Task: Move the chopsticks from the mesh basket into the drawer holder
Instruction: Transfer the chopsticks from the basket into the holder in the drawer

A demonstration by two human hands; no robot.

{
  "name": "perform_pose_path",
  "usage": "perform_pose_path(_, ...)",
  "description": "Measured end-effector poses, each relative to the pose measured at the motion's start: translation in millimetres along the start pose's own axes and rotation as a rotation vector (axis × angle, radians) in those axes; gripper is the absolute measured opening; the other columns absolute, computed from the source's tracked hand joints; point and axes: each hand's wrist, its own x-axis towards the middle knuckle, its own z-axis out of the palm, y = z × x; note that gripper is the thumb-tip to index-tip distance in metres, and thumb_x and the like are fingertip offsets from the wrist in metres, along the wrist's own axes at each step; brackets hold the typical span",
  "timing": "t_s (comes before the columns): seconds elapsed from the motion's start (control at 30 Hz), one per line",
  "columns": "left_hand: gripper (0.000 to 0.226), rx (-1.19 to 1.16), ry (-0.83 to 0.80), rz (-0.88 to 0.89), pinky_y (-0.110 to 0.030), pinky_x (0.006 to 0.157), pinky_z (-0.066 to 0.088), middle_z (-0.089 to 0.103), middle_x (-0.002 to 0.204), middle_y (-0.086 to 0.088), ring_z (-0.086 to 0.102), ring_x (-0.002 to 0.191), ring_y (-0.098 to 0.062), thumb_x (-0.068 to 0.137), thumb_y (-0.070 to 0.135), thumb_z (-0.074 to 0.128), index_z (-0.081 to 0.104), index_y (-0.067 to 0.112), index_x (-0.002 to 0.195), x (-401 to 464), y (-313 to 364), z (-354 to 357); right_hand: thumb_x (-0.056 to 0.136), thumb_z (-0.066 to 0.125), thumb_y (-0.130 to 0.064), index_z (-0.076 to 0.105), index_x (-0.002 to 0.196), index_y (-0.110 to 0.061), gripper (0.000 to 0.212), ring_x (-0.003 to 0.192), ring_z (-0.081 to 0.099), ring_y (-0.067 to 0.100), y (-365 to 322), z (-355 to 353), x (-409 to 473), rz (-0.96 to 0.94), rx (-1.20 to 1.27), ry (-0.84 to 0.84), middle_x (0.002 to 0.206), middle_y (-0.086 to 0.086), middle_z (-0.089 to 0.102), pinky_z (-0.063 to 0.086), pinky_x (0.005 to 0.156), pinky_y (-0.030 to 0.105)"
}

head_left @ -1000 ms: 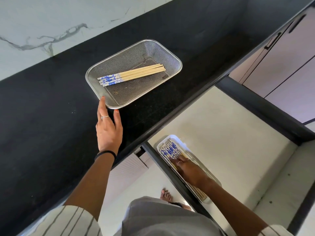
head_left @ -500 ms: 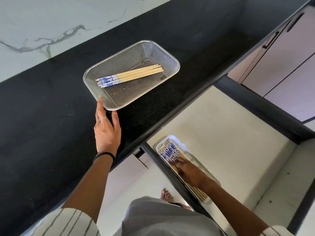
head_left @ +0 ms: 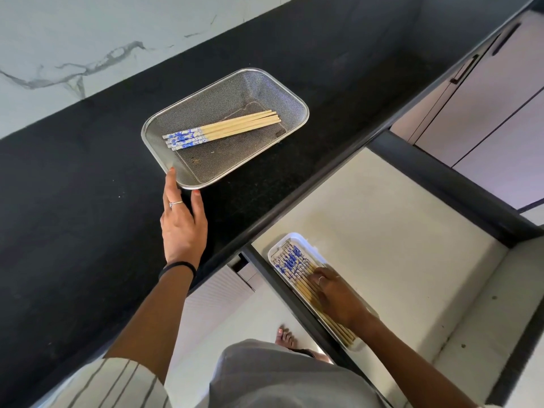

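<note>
Mesh basket (head_left: 290, 92) sits on the black counter (head_left: 73, 201), its long axis running 8 to 2 o'clock, with its 5 o'clock rim near the counter's front edge. Bare counter lies open at 9 and 12 o'clock of the basket. Four or so chopsticks (head_left: 223, 129) lie bundled inside it, blue-patterned ends toward 8 o'clock, plain tips toward 2 o'clock, the bottom mesh otherwise clear.

Left hand (head_left: 184, 228) lies flat on the counter at the basket's 7 o'clock corner; grip spread, forefinger tip and thumb tip touching the rim, nothing pinched.

Below the counter edge at 4 o'clock the drawer (head_left: 382, 231) stands pulled out, its pale floor mostly open. The white drawer holder (head_left: 306, 241) lies along the drawer's near-left wall, packed with a row of chopsticks, blue ends toward 11 o'clock. Right hand (head_left: 338, 295) rests palm-down on that row, fingers loosely spread; whether it pinches any stick is hard to tell.

Marble backsplash (head_left: 88, 39) at 11 o'clock, pale cabinet doors (head_left: 500, 98) at 2 o'clock.
</note>
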Motion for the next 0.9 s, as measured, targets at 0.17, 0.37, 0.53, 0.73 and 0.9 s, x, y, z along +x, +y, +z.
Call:
perform_pose_path(0.17,0.053,0.005,-0.002,0.001,-0.058,0.104,0.043,0.035,0.155,-0.005,0.049,0.131,-0.031,0.102,0.033,0.04,0.014,0.036,0.148,0,-1,1,0.098,0.046,-0.018,0.041,0.142,-0.018,0.044,0.145,0.025,0.018,-1,8,-10,-0.04,-0.007,-0.007,0.155,0.002,0.03,0.021,0.121,0.03)
perform_pose_path(0.37,0.053,0.001,-0.003,-0.006,-0.059,0.104,0.042,0.036,0.154,-0.005,0.049,0.132,-0.03,0.102,0.034,0.04,0.013,0.038,0.148,0,0,1,0.1,0.042,-0.02,0.04,0.142,-0.013,0.042,0.14,0.034,0.024,-4,11,-14,0.037,0.065,-0.022,0.154,0.005,0.033,0.027,0.118,0.034)
perform_pose_path(0.53,0.053,0.002,-0.008,-0.007,-0.06,0.105,0.041,0.035,0.155,-0.005,0.047,0.134,-0.031,0.103,0.033,0.04,0.012,0.038,0.148,0,-1,1,0.102,0.039,-0.025,0.036,0.145,-0.017,0.045,0.146,0.022,0.017,1,13,-15,0.004,-0.067,0.046,0.159,-0.002,0.021,0.02,0.121,0.03)
perform_pose_path(0.73,0.053,-0.002,-0.002,-0.004,-0.058,0.103,0.043,0.036,0.155,-0.006,0.05,0.131,-0.032,0.103,0.032,0.04,0.015,0.034,0.149,0,0,0,0.101,0.039,-0.019,0.007,0.152,-0.01,0.061,0.15,0.006,0.023,2,11,-17,0.004,-0.291,-0.046,0.162,0.007,-0.002,0.015,0.123,0.036)
perform_pose_path(0.9,0.053,0.001,-0.003,0.004,-0.058,0.104,0.043,0.037,0.154,-0.007,0.05,0.131,-0.032,0.103,0.031,0.04,0.015,0.034,0.149,-1,0,-1,0.101,0.037,-0.016,0.012,0.15,-0.005,0.057,0.15,0.007,0.026,-4,7,-16,0.026,-0.377,-0.071,0.162,0.011,0.0,0.014,0.123,0.039)
